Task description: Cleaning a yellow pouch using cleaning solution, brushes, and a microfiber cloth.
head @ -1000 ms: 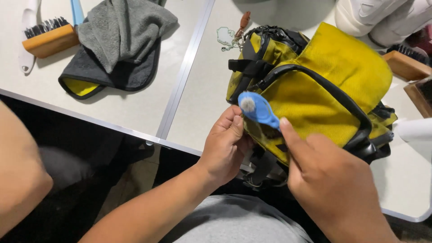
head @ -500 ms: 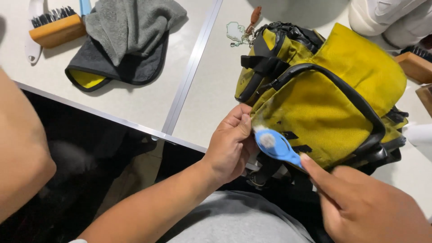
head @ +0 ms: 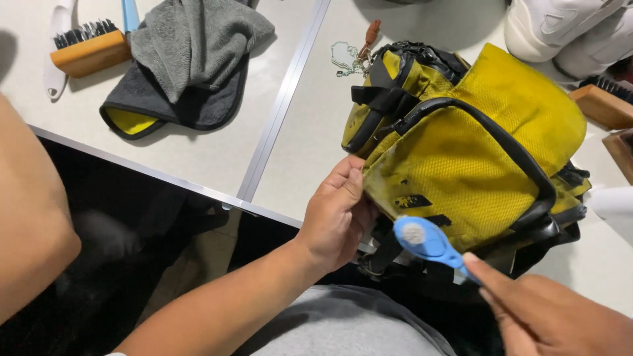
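Yellow bag (head: pixel 461 158) with black trim sits at the near edge of the white table (head: pixel 217 158), partly hanging over toward the person. The left hand (head: pixel 336 217) grips its lower left corner, thumb up along the fabric edge and fingers curled behind it, pinching the cloth taut. The right hand (head: pixel 554 316) comes in from the lower right with fingers closed narrow round the handle of a small blue brush (head: pixel 428 242), whose round head with pale bristles faces up, lying against the lower face of the bag near some black marks. A black curved strap (head: pixel 501 142) runs across the front panel, just above where the brush rests, and black buckles and webbing hang beneath the bag, crowding the space under the brush. By the bag's top left lies a keyring charm (head: pixel 353 56). Well apart to the left, a grey towel (head: pixel 191 39) is heaped on a dark cloth with a yellow lining (head: pixel 165 112), and beside that lies a wooden brush with dark bristles (head: pixel 89 47). White shoes (head: pixel 567 29) stand at the upper right, with another wooden brush (head: pixel 603 102) just below them.
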